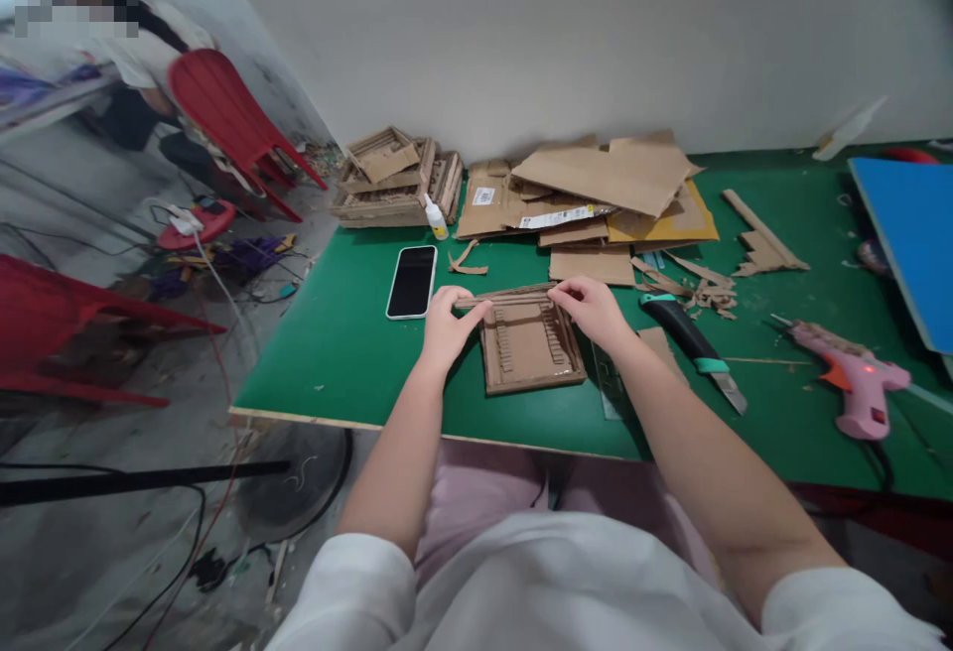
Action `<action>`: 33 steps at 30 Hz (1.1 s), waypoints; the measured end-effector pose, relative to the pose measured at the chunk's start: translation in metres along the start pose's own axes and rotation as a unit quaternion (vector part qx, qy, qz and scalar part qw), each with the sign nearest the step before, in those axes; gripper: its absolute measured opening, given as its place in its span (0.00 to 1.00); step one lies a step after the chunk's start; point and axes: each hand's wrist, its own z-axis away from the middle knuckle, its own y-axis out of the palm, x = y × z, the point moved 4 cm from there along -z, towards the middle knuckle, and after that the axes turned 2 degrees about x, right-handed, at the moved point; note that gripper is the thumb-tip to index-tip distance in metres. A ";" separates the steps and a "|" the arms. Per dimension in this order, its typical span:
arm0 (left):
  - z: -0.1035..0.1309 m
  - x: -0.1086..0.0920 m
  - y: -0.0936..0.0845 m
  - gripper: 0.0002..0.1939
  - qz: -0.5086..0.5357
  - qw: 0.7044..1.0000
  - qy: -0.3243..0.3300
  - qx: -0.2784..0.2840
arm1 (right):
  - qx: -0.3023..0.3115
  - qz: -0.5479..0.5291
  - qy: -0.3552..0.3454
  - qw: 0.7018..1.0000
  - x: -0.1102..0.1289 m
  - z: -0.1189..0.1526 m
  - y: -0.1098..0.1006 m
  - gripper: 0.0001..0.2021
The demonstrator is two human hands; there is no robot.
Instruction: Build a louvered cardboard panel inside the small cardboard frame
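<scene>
A shallow cardboard tray with stepped strips along its two inner sides lies on the green table close to its front edge. Across the tray's far side runs a thin cardboard strip. My left hand pinches the strip's left end between thumb and fingers. At its right end, my right hand is closed with its fingertips on the strip. Whether the strip touches the tray's far wall all along, I cannot tell. A clear ruler lies partly under my right forearm.
Left of the tray lie a phone and a glue bottle. Stacked cardboard frames and cardboard sheets stand behind. To the right are a utility knife, blade out, and a pink glue gun, its light lit. A person sits far left.
</scene>
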 end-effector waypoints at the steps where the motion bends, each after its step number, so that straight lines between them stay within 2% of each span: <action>1: 0.001 -0.002 -0.001 0.12 0.047 0.999 -0.020 0.003 | 0.006 -0.018 -0.001 1.000 0.004 0.002 -0.004 0.10; 3: 0.006 -0.011 -0.003 0.13 0.152 0.987 -0.053 0.004 | 0.013 -0.042 -0.003 0.999 0.015 0.010 -0.013 0.10; 6: 0.020 -0.034 0.002 0.15 0.312 0.947 -0.074 -0.015 | 0.007 -0.067 -0.007 0.998 0.031 0.035 -0.028 0.10; 9: 0.040 -0.059 0.022 0.17 0.424 0.899 -0.106 -0.009 | 0.022 -0.072 -0.011 0.997 0.037 0.065 -0.042 0.11; 12: 0.061 -0.078 0.047 0.17 0.449 0.883 -0.133 -0.002 | 0.073 -0.011 -0.019 0.997 0.021 0.082 -0.065 0.12; 13: 0.067 -0.083 0.056 0.17 0.445 0.884 -0.144 0.004 | 0.062 0.034 -0.016 0.997 0.011 0.083 -0.078 0.12; 15: 0.081 -0.092 0.076 0.16 0.429 0.886 -0.170 0.041 | -0.006 0.150 0.015 0.989 -0.016 0.081 -0.110 0.12; 17: 0.095 -0.101 0.100 0.15 0.411 0.884 -0.191 0.119 | -0.032 0.255 0.063 0.964 -0.043 0.077 -0.133 0.12; 20: 0.115 -0.111 0.136 0.14 0.367 0.879 -0.188 0.238 | 0.031 0.303 0.067 0.950 -0.068 0.075 -0.141 0.17; 23: 0.127 -0.112 0.160 0.24 0.297 0.892 -0.177 0.291 | 0.053 0.339 0.061 0.937 -0.071 0.079 -0.133 0.22; 25: 0.129 -0.111 0.167 0.32 0.242 0.909 -0.162 0.300 | 0.050 0.370 0.072 0.925 -0.066 0.082 -0.127 0.23; 27: 0.128 -0.111 0.167 0.34 0.180 0.928 -0.128 0.301 | 0.043 0.403 0.089 0.910 -0.061 0.083 -0.124 0.23; 30: 0.123 -0.113 0.163 0.32 0.091 0.949 -0.071 0.295 | 0.044 0.438 0.090 0.894 -0.054 0.084 -0.122 0.23; 33: 0.118 -0.114 0.157 0.23 0.033 0.958 -0.025 0.285 | 0.067 0.423 0.087 0.900 -0.053 0.083 -0.124 0.22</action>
